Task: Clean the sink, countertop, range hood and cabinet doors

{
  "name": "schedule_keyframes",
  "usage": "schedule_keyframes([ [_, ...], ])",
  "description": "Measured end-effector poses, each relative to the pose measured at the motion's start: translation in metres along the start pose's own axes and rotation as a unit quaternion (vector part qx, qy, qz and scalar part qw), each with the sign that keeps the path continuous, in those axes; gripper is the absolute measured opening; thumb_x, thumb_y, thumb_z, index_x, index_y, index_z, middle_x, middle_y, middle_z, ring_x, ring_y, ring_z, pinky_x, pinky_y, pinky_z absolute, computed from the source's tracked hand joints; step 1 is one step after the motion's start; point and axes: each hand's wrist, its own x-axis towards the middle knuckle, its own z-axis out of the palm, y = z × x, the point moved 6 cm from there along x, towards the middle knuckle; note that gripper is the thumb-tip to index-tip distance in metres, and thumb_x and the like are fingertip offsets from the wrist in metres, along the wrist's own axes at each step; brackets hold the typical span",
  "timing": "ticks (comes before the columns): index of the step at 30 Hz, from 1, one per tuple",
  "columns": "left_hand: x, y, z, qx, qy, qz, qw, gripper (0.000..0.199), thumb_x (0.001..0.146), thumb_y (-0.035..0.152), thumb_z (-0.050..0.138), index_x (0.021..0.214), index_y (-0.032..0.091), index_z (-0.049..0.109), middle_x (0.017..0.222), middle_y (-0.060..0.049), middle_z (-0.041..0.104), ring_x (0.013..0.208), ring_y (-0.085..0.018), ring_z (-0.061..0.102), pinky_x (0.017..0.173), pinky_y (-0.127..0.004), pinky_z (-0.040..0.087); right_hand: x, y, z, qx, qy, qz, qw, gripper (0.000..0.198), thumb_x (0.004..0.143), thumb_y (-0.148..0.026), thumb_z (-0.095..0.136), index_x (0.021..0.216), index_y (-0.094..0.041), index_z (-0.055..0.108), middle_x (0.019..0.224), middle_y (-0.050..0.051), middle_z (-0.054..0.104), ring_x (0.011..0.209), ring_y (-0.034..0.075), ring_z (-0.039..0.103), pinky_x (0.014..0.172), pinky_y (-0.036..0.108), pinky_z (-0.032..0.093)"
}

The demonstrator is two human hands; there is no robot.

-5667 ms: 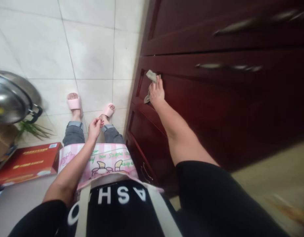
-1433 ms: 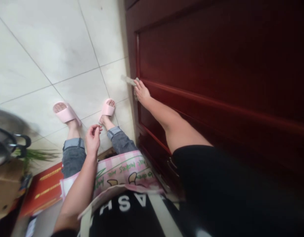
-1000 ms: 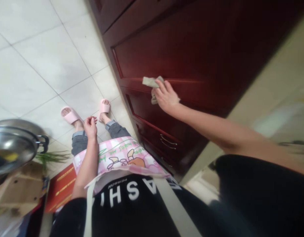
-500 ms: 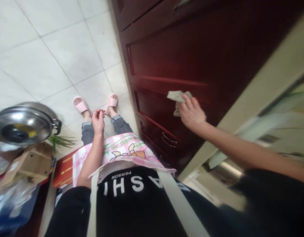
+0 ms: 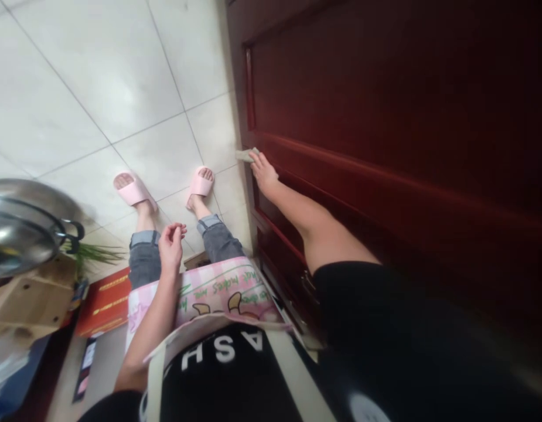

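My right hand (image 5: 264, 173) reaches far down along the dark red cabinet door (image 5: 341, 117). It presses a pale greyish cloth (image 5: 248, 155) near the panel's lower edge, close to the floor. The fingers lie over the cloth and cover part of it. My left hand (image 5: 171, 246) hangs in the air above my lap, in front of my jeans. Its fingers are loosely bent, with a gap at the thumb, and nothing shows in them. A pink checked apron (image 5: 235, 287) covers my front.
A shiny metal pan (image 5: 29, 228) stands at the left above a wooden block (image 5: 33, 299), with green leaves (image 5: 92, 253) beside it. A red box (image 5: 106, 302) is near my left leg. My feet in pink slippers (image 5: 132, 189) stand on white floor tiles (image 5: 121, 76).
My right hand has moved the cloth left and down across the cabinet door toward its lower edge. The view has leaned closer to the door. My left hand is slightly lower in view.
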Motion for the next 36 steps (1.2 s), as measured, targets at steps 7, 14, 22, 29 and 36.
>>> schedule_keyframes([
  [7,0.002,-0.011,0.004,0.030,-0.003,-0.005,1.000,0.040,0.090,0.057,0.077,0.102,0.020,0.071,0.105,-0.011,0.081,0.093,-0.021,0.079,0.086,-0.033,0.061,0.083,0.020,0.090,0.009,0.011,0.073,0.997,0.062,0.097,-0.006,0.032,0.152,0.006,0.060,0.171,0.032,0.043,0.173,0.030,0.010,0.134,0.067,0.009],
  [14,0.005,-0.012,-0.007,0.025,0.006,0.002,1.000,0.041,0.091,0.057,0.080,0.105,0.019,0.073,0.105,-0.010,0.082,0.092,-0.019,0.078,0.085,-0.031,0.059,0.025,-0.020,0.200,0.228,0.060,0.021,0.972,0.052,0.097,-0.025,0.033,0.111,-0.012,0.081,0.138,0.024,0.075,0.158,0.029,0.052,0.124,0.071,0.029],
  [22,0.003,0.017,-0.012,0.011,0.011,0.034,0.999,0.047,0.085,0.062,0.082,0.099,0.019,0.071,0.099,-0.009,0.081,0.086,-0.017,0.076,0.081,-0.028,0.059,-0.025,-0.012,0.194,0.303,0.187,0.014,0.934,0.046,0.091,-0.046,0.036,0.086,-0.023,0.075,0.109,0.015,0.079,0.151,0.035,0.060,0.117,0.080,0.026],
  [29,-0.016,0.066,-0.025,-0.006,-0.009,0.111,0.994,0.044,0.087,0.060,0.079,0.100,0.019,0.071,0.100,-0.009,0.080,0.085,-0.017,0.076,0.079,-0.028,0.059,-0.056,0.013,0.104,0.227,0.214,-0.010,0.950,0.042,0.092,-0.045,0.040,0.093,-0.023,0.076,0.112,0.017,0.079,0.152,0.041,0.058,0.108,0.087,0.028],
  [36,-0.041,0.120,-0.084,-0.036,0.013,0.148,0.988,0.055,0.077,0.068,0.081,0.099,0.019,0.070,0.101,-0.010,0.080,0.086,-0.019,0.077,0.077,-0.028,0.060,-0.174,-0.015,0.034,0.080,0.169,0.006,0.982,0.040,0.079,-0.036,0.058,0.112,-0.026,0.080,0.123,0.019,0.080,0.146,0.035,0.065,0.120,0.076,0.029],
])
